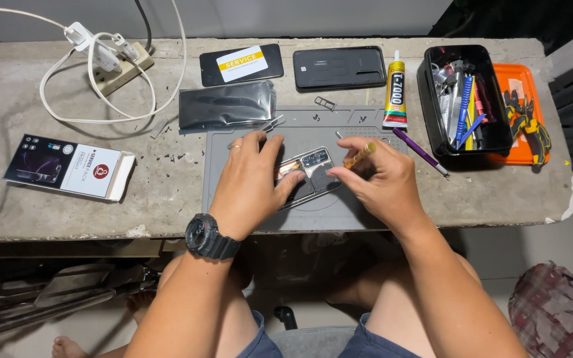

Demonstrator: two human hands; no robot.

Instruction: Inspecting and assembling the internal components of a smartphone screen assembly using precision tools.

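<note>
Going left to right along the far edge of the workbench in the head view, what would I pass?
White power strip → dark phone with a white and yellow card → black phone lying face down → glue tube → black tool box → orange tray with pliers.

— What's the surface?

— A worn grey concrete bench [167, 199], chipped at its right edge.

— And lying on it?

— A grey work mat [233, 142] at centre. Upper left, a white power strip [124, 69] with looping white cables [67, 113]. At left, a small printed box [67, 166]. Along the top, a dark foil bag [227, 105], two dark phones [241, 64] [339, 67] and a glue tube [395, 93]. Upper right, a black tool tray [465, 99] beside an orange tray [522, 113]; a purple pen [420, 151] lies nearby.
</note>
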